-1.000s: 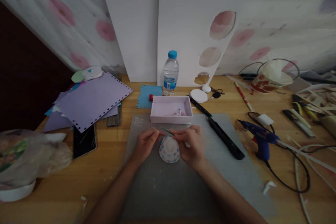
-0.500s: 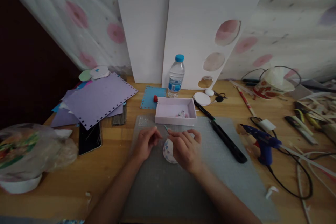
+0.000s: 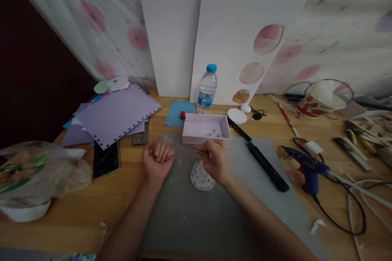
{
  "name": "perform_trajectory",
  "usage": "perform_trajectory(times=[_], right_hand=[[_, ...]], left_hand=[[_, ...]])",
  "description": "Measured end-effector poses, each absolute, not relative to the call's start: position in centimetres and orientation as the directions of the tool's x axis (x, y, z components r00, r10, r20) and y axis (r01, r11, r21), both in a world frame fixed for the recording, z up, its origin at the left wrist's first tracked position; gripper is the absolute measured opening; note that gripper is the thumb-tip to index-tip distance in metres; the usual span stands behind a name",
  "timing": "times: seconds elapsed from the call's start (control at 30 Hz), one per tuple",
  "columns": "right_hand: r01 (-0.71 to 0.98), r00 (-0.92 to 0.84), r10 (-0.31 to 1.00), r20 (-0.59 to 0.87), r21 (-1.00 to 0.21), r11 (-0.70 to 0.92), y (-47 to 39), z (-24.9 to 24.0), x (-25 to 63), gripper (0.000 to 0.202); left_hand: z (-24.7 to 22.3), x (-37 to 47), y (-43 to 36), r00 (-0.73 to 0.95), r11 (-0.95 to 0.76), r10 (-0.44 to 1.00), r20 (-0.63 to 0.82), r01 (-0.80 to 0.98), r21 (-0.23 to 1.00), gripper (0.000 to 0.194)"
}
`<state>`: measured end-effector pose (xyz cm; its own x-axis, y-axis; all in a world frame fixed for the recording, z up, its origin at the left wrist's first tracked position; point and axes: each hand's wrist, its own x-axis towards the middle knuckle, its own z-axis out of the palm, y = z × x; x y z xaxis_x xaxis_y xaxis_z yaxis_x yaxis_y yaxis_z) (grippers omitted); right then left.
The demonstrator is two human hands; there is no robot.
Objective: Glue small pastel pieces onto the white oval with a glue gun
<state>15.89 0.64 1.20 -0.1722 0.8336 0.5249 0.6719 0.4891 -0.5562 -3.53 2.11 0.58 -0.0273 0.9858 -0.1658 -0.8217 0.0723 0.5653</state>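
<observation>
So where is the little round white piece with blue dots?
The dotted disc lies mid-frame on the grey mat, just under the right hand, in front of the pink tray.

Home craft desk, cutting mat [image 3: 190, 220], glue gun [image 3: 308, 166], purple card sheets [image 3: 118, 114], foam boards [image 3: 232, 28]

The near half of the grey cutting mat [image 3: 196, 220] lies open. Far of it, a shallow lilac cardboard tray [image 3: 206, 127] and a clear plastic water bottle [image 3: 207, 89] block the way; a long black pen-shaped tool [image 3: 266, 166] bounds the right.
</observation>
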Motion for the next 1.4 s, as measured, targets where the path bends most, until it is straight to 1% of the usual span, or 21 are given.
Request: perform_trajectory(times=[0.13, 0.23, 0.33, 0.43, 0.53, 0.6, 0.67, 0.77, 0.87, 0.93, 1.0, 1.1, 1.23, 1.4], right_hand=[[0.706, -0.268, 0.84, 0.471, -0.498, 0.504, 1.5, 1.3, 14.4, 0.015], [0.735, -0.284, 0.848, 0.447, -0.466, 0.492, 1.9, 1.0, 13.6, 0.016], [0.746, -0.286, 0.855, 0.433, -0.46, 0.482, 2.1, 0.7, 13.4, 0.016], [0.713, -0.247, 0.856, 0.453, -0.513, 0.477, 1.9, 0.7, 13.8, 0.016], [0.64, -0.116, 0.865, 0.489, -0.629, 0.441, 1.2, 1.4, 14.8, 0.015], [0.57, -0.018, 0.866, 0.5, -0.706, 0.42, 0.4, 2.3, 15.5, 0.012], [0.51, 0.068, 0.861, 0.505, -0.759, 0.405, -0.6, 3.2, 16.1, 0.011], [0.442, 0.15, 0.85, 0.504, -0.804, 0.398, -2.2, 4.2, 16.7, 0.012], [0.412, 0.175, 0.853, 0.492, -0.823, 0.39, -3.7, 4.2, 16.8, 0.013], [0.42, 0.184, 0.855, 0.485, -0.825, 0.378, -4.3, 3.8, 16.7, 0.012], [0.434, 0.186, 0.86, 0.475, -0.825, 0.362, -4.6, 3.2, 16.5, 0.01], [0.442, 0.207, 0.863, 0.461, -0.831, 0.338, -4.8, 2.3, 16.2, 0.01], [0.37, 0.269, 0.866, 0.42, -0.876, 0.31, -4.9, 1.5, 16.0, 0.01], [0.236, 0.316, 0.889, 0.332, -0.935, 0.266, -5.2, 2.0, 16.0, 0.007]], left_hand=[[0.2, -3.8, 2.3, -0.04, 0.062, 0.984, -0.175, -0.84, 0.539, 0.05], [-0.1, -3.8, 2.3, -0.013, 0.075, 0.987, -0.161, -0.847, 0.526, 0.051], [-0.2, -3.8, 2.3, 0.001, 0.087, 0.986, -0.165, -0.853, 0.514, 0.051], [-0.1, -3.8, 2.3, 0.019, 0.11, 0.982, -0.188, -0.867, 0.486, 0.05], [0.2, -3.8, 2.4, 0.035, 0.14, 0.974, -0.224, -0.87, 0.473, 0.048], [0.4, -3.6, 2.4, 0.051, 0.165, 0.972, -0.231, -0.846, 0.508, 0.046], [0.4, -3.1, 2.3, 0.075, 0.195, 0.973, -0.219, -0.775, 0.601, 0.042], [0.0, -1.9, 1.9, 0.116, 0.226, 0.974, -0.194, -0.561, 0.797, 0.032], [-0.6, -1.0, 1.2, 0.163, 0.232, 0.97, -0.181, -0.386, 0.893, 0.019], [-0.9, -0.7, 0.8, 0.199, 0.22, 0.965, -0.168, -0.272, 0.937, 0.017], [-1.1, -0.8, 0.6, 0.239, 0.195, 0.959, -0.154, -0.157, 0.968, 0.018], [-0.9, -1.1, 0.5, 0.278, 0.161, 0.951, -0.137, -0.067, 0.985, 0.019], [-0.2, -0.9, 0.5, 0.262, 0.148, 0.955, -0.142, -0.004, 0.989, 0.018], [0.5, -0.4, 0.5, 0.243, 0.156, 0.957, -0.156, 0.018, 0.988, 0.019]])
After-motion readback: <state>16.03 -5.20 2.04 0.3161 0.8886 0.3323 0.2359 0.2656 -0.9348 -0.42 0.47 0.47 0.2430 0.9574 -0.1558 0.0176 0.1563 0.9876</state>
